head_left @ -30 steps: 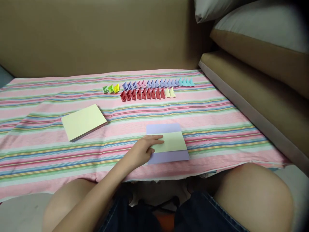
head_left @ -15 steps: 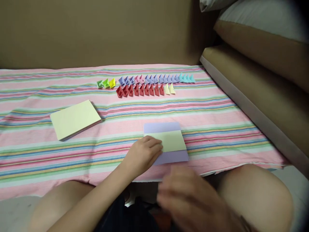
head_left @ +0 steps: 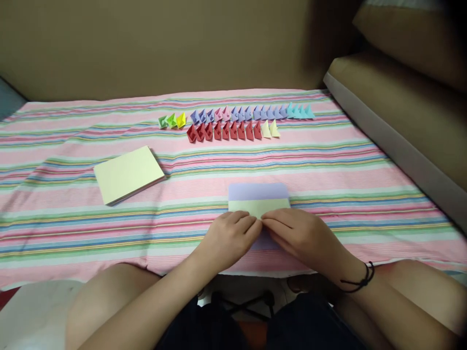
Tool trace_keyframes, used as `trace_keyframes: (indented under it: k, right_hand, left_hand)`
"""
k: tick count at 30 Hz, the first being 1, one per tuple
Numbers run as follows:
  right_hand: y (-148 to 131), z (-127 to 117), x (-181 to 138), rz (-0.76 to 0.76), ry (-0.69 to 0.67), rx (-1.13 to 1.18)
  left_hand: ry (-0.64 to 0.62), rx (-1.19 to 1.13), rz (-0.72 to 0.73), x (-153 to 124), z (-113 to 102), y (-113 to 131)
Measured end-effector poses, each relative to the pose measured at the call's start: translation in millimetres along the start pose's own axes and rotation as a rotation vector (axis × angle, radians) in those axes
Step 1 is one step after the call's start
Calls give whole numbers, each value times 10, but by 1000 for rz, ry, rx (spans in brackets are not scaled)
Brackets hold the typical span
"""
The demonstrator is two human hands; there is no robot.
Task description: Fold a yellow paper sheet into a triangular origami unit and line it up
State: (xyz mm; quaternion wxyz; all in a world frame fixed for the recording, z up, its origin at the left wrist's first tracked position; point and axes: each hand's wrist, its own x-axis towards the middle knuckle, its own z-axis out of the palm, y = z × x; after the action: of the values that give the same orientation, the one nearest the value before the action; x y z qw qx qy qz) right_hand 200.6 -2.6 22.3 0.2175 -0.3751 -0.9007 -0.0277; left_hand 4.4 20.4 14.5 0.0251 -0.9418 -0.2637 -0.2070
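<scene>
A pale yellow paper point(head_left: 260, 205) lies across a purple sheet point(head_left: 257, 191) near the front edge of the striped cloth point(head_left: 365, 184). My left hand point(head_left: 229, 238) and my right hand point(head_left: 302, 236) rest side by side on the paper's near part. Their curled fingertips meet in the middle and pinch the paper's near edge. The hands hide the lower half of both sheets. A black band circles my right wrist.
A stack of pale yellow sheets point(head_left: 127, 174) lies to the left. Two rows of small folded paper pieces sit farther back: a mixed green, purple, pink and blue row point(head_left: 251, 113) and a red and yellow row point(head_left: 224, 131). Brown cushions point(head_left: 401, 102) rise at the right.
My right hand came up from below and landed on the yellow paper beside my left hand. My left fingers curled in. The view shifted slightly.
</scene>
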Motion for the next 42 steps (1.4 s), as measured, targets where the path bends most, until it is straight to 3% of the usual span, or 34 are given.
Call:
trace_keyframes:
  k: [6, 10, 13, 15, 17, 19, 21, 25, 32, 36, 42]
  right_hand:
    - [98, -124, -15, -4, 155, 45]
    - [288, -302, -103, 111, 209, 69]
    - [360, -452, -132, 357, 363, 117]
    - [345, -512, -108, 521, 418, 354]
    - [299, -517, -57, 616, 309, 745]
    - [252, -474, 4, 705, 97, 1044]
    - [221, -404, 57, 826, -90, 1109]
    - [193, -281, 112, 858, -287, 1053]
    - [75, -190, 162, 745, -291, 913]
    - [81, -176, 148, 785, -257, 993]
    - [231, -236, 90, 925, -153, 1081]
  left_hand:
    - [202, 32, 54, -26, -104, -45]
    - [269, 17, 29, -61, -242, -149]
    - [295, -151, -158, -33, -385, -173]
    - [258, -415, -412, 20, -473, -153]
    - [122, -741, -650, 79, -521, -123]
    - [-81, -1006, -796, 122, -517, -103]
    - [-238, -1150, -855, 140, -477, -101]
    - [-337, -1177, -852, 133, -397, -119]
    - [-354, -1101, -808, 104, -375, -128]
    - [-381, -1081, -871, 75, -380, -165]
    - [-321, -1056, -886, 32, -433, -326]
